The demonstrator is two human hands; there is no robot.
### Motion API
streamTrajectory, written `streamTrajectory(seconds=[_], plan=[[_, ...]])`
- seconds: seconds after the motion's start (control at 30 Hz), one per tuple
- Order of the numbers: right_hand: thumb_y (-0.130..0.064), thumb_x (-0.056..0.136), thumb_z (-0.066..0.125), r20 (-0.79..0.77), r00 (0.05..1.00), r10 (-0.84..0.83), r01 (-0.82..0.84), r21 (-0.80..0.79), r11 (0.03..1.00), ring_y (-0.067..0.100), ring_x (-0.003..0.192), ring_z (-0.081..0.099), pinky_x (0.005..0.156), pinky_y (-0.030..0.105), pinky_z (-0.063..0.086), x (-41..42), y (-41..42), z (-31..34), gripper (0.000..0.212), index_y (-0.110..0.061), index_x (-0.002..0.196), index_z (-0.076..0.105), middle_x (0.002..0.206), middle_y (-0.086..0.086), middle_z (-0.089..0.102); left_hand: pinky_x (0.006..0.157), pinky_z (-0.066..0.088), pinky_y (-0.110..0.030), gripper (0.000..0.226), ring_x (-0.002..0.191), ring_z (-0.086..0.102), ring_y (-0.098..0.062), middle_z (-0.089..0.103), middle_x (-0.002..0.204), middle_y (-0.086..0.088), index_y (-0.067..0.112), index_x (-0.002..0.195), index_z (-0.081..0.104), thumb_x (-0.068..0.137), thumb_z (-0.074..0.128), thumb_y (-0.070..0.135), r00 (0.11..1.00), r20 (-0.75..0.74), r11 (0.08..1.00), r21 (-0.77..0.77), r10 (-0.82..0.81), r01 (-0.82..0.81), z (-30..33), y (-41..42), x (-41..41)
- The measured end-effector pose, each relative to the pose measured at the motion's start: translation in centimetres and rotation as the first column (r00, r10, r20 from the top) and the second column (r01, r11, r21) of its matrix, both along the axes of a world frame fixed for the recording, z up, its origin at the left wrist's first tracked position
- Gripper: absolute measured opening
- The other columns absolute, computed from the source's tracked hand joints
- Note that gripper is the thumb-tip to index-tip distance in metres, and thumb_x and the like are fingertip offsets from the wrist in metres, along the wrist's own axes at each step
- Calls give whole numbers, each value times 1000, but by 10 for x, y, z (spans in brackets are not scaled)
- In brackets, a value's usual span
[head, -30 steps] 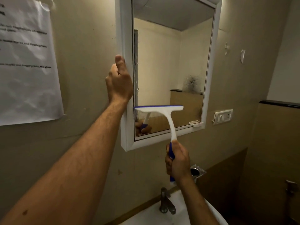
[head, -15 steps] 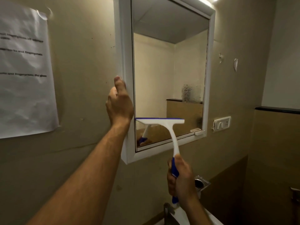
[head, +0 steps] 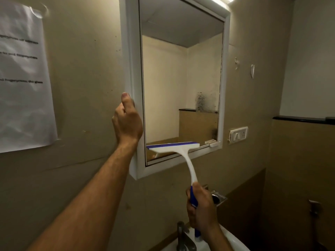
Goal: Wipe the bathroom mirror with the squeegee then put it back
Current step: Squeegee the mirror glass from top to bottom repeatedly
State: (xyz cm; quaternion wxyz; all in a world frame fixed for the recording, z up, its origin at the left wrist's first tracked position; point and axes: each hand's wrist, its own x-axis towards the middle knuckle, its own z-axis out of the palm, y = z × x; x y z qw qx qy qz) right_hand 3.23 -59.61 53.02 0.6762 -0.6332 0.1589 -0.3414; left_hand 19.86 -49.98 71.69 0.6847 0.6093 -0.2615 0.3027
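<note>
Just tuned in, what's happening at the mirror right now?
A person is squeegeeing the mirror. The right hand grips the blue handle of the squeegee, whose blade lies across the glass near the bottom edge, on the left side. The left hand holds the mirror's white frame on its left side. A smudgy dark patch shows low on the right of the glass. The squeegee is not yet put back.
</note>
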Motion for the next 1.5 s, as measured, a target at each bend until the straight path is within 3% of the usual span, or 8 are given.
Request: streamTrajectory(seconds=[0.27, 0.53, 0.8, 0.93, 1.07, 1.27, 1.37, 1.5], plan=[[-59, 85, 40, 73, 997, -3, 13, -146, 989, 8, 36, 34, 36, 20, 30, 7, -9, 54, 46, -16, 75, 53, 46, -7, 43, 48, 23, -27, 53, 45, 31, -13, 32, 52, 5, 24, 57, 29, 102, 16, 49, 1000, -1, 1000, 16, 9, -9, 0, 1, -1], [-55, 83, 41, 39, 998, -42, 45, -85, 995, 6, 36, 35, 36, 19, 31, 2, 4, -4, 43, -14, 73, 51, 48, -6, 42, 39, 21, -20, 54, 38, 34, -3, 33, 50, 6, 22, 55, 27, 101, 18, 49, 999, -16, 999, 2, 50, -50, 0, -1, 3], [-45, 97, 36, 49, 998, -33, 41, -185, 982, 9, 37, 33, 36, 20, 29, 2, -6, 41, 40, -12, 80, 50, 50, -4, 40, 38, 27, -12, 54, 37, 36, 0, 34, 51, 6, 23, 54, 29, 101, 18, 49, 999, -29, 999, -3, 35, -35, 0, -1, 3], [-45, 97, 36, 9, 1000, -27, 28, -156, 987, 7, 37, 34, 36, 20, 31, -1, -1, 15, 40, -13, 78, 51, 50, -5, 40, 45, 28, -25, 55, 42, 35, -3, 36, 51, 8, 23, 55, 31, 100, 17, 52, 997, -57, 999, 4, 48, -48, 0, -1, 2], [-36, 98, 38, -16, 999, -41, 39, -96, 995, 4, 38, 34, 37, 17, 30, -8, 4, -17, 36, -11, 75, 49, 55, -1, 39, 44, 29, -18, 54, 42, 38, 2, 39, 54, 10, 26, 57, 35, 99, 17, 53, 995, -87, 998, -1, 56, -57, 0, -2, 3], [-39, 98, 37, -30, 996, -85, 78, -187, 979, 5, 39, 36, 38, 19, 32, -9, -4, 7, 37, -13, 75, 51, 54, -3, 41, 44, 23, -24, 55, 37, 34, -1, 34, 50, 8, 23, 54, 28, 101, 17, 49, 997, -52, 999, 12, 53, -53, 0, -2, 4], [-41, 98, 36, -23, 997, -79, 74, -187, 980, 4, 39, 37, 38, 18, 33, -7, -5, 12, 38, -13, 78, 51, 54, -5, 42, 37, 22, -16, 55, 36, 32, -1, 33, 50, 8, 23, 54, 28, 102, 17, 48, 999, -28, 999, 14, 43, -43, 0, -1, 3], [-42, 95, 39, -23, 998, -66, 64, -102, 993, 5, 38, 37, 37, 18, 32, -7, 1, -11, 38, -11, 76, 51, 49, -7, 42, 46, 22, -25, 54, 38, 30, -2, 32, 52, 7, 24, 56, 28, 102, 16, 49, 999, -44, 999, 39, 24, -22, 1, 1, 3]])
